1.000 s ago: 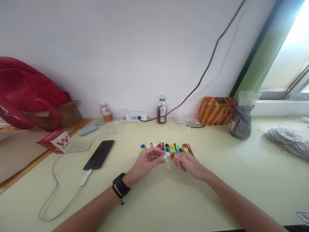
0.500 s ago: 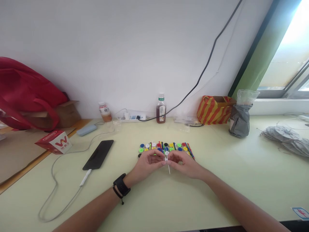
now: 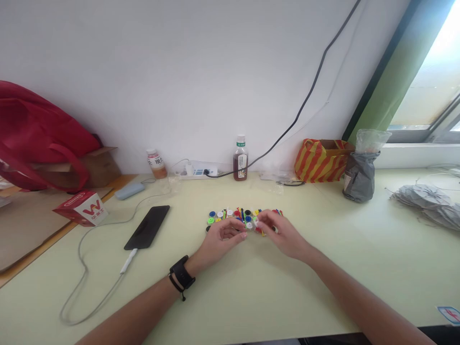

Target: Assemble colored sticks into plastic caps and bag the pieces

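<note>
In the head view, a flat, wide set of small round coloured pieces point(image 3: 212, 214) and thin coloured strips point(image 3: 242, 212) lies on the table. My hands hide much of its near side. My left hand point(image 3: 221, 239), with a black watch at the wrist, hovers at its front edge. Its fingers are curved, thumb and forefinger a little apart, and I see nothing between them. Over the set's right half, my right hand point(image 3: 282, 235) pinches a small white piece point(image 3: 255, 222); too little of it shows to tell its kind.
A black phone point(image 3: 147, 227) on a white charging cable lies left, beside a red and white box point(image 3: 81, 208). Along the wall stand two drink bottles point(image 3: 240, 160), a power strip point(image 3: 199, 171), a striped bag point(image 3: 323, 160) and a grey wrapped bundle point(image 3: 359, 177).
My hands were together, holding a thin white strip between their fingertips. They have parted: the right hand has moved right over the set, while the left has stayed almost still.
</note>
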{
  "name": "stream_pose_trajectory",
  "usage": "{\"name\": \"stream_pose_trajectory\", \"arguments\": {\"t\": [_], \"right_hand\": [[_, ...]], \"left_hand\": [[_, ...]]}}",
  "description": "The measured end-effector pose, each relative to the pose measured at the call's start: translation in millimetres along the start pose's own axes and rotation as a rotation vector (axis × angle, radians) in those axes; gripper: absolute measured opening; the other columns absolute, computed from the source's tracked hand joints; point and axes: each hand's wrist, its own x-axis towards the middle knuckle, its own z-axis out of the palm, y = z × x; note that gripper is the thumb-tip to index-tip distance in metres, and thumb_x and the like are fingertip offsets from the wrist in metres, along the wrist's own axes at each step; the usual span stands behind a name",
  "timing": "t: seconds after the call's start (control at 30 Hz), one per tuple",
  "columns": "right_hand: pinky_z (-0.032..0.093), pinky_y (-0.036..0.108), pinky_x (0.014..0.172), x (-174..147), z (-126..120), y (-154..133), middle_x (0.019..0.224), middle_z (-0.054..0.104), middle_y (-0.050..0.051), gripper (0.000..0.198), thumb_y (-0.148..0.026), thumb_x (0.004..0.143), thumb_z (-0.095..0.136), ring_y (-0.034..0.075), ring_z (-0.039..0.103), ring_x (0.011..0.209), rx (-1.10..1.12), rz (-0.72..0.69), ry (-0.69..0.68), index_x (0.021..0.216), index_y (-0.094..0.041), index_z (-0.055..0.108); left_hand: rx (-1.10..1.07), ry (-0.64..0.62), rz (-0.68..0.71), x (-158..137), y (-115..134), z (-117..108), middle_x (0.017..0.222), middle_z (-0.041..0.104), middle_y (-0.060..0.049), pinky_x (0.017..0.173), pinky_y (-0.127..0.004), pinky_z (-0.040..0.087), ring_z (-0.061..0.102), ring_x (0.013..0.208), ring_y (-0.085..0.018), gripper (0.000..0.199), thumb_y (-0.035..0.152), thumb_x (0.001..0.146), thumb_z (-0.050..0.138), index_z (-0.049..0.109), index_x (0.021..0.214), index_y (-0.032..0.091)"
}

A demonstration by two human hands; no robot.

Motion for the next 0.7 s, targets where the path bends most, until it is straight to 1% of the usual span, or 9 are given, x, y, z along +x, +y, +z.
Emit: {"name": "stream_pose_trajectory", "arguments": {"t": [0.1,0.2,0.27,0.3,0.33,0.4,0.5,0.57,0.7], "right_hand": [[0.048,0.037,0.077,5.4,-34.2,19.4,0.097,0.066,0.009,0.027,-0.045,0.105,0.044,0.023,0.061,0.085,-0.292,-0.081,0.343,0.105,-0.023,0.058],[0.048,0.040,0.080,9.9,-74.5,44.5,0.098,0.065,0.011,0.029,-0.047,0.104,0.044,0.025,0.060,0.084,-0.500,-0.120,0.680,0.109,-0.022,0.058],[0.048,0.039,0.078,10.8,-94.9,61.5,0.099,0.064,0.012,0.030,-0.045,0.104,0.043,0.025,0.060,0.084,-0.572,-0.116,0.804,0.111,-0.021,0.057],[0.048,0.038,0.079,10.6,-101.5,69.8,0.102,0.064,0.014,0.029,-0.043,0.105,0.041,0.026,0.060,0.087,-0.601,-0.086,0.818,0.113,-0.020,0.057],[0.047,0.038,0.079,10.2,-105.5,77.8,0.105,0.064,0.015,0.028,-0.039,0.105,0.040,0.027,0.060,0.090,-0.637,-0.016,0.786,0.112,-0.019,0.057],[0.046,0.036,0.076,8.9,-107.1,92.7,0.101,0.066,0.016,0.025,-0.031,0.104,0.039,0.026,0.061,0.089,-0.711,0.178,0.548,0.101,-0.019,0.060],[0.042,0.032,0.066,6.8,-100.9,109.1,0.076,0.065,0.010,0.021,-0.022,0.095,0.052,0.022,0.060,0.071,-0.716,0.286,0.326,0.075,-0.020,0.060],[0.040,0.031,0.064,5.7,-97.2,114.5,0.071,0.065,0.008,0.021,-0.018,0.091,0.056,0.020,0.059,0.068,-0.716,0.307,0.283,0.070,-0.020,0.059],[0.040,0.030,0.065,5.5,-96.5,113.7,0.078,0.067,0.008,0.014,-0.015,0.089,0.055,0.021,0.061,0.073,-0.743,0.327,0.261,0.078,-0.020,0.063]], "left_hand": [[0.068,0.021,0.019,1.5,-3.4,-2.3,0.094,0.075,-0.008,0.077,-0.030,0.057,0.071,0.084,-0.019,0.028,0.041,0.089,0.077,0.072,0.102,0.017],[0.131,0.026,0.042,1.6,-7.9,-3.3,0.090,0.074,-0.006,0.073,-0.028,0.055,0.069,0.080,-0.017,0.026,0.041,0.091,0.074,0.073,0.100,0.017],[0.169,0.015,0.049,0.9,-10.0,-3.1,0.089,0.073,-0.006,0.072,-0.028,0.054,0.067,0.079,-0.017,0.025,0.041,0.092,0.073,0.073,0.100,0.018],[0.185,0.008,0.050,0.5,-10.7,-2.8,0.088,0.073,-0.005,0.071,-0.028,0.053,0.066,0.078,-0.017,0.025,0.041,0.092,0.072,0.073,0.100,0.018],[0.200,0.004,0.052,0.2,-11.0,-2.4,0.088,0.073,-0.005,0.071,-0.028,0.053,0.066,0.078,-0.017,0.025,0.041,0.093,0.071,0.073,0.100,0.018],[0.221,-0.002,0.060,-0.2,-11.3,-1.6,0.088,0.073,-0.005,0.071,-0.028,0.052,0.065,0.079,-0.017,0.024,0.041,0.093,0.070,0.073,0.100,0.018],[0.245,-0.004,0.073,-0.1,-10.8,-1.2,0.088,0.073,-0.004,0.071,-0.027,0.051,0.065,0.080,-0.017,0.022,0.040,0.094,0.069,0.072,0.099,0.019],[0.278,-0.005,0.079,-0.2,-9.5,-2.1,0.087,0.072,-0.004,0.069,-0.027,0.050,0.065,0.078,-0.017,0.021,0.040,0.095,0.068,0.071,0.099,0.019],[0.460,-0.006,0.164,-0.9,-3.9,-6.7,0.089,0.074,-0.004,0.072,-0.029,0.051,0.065,0.081,-0.019,0.017,0.036,0.097,0.063,0.072,0.099,0.022]]}}
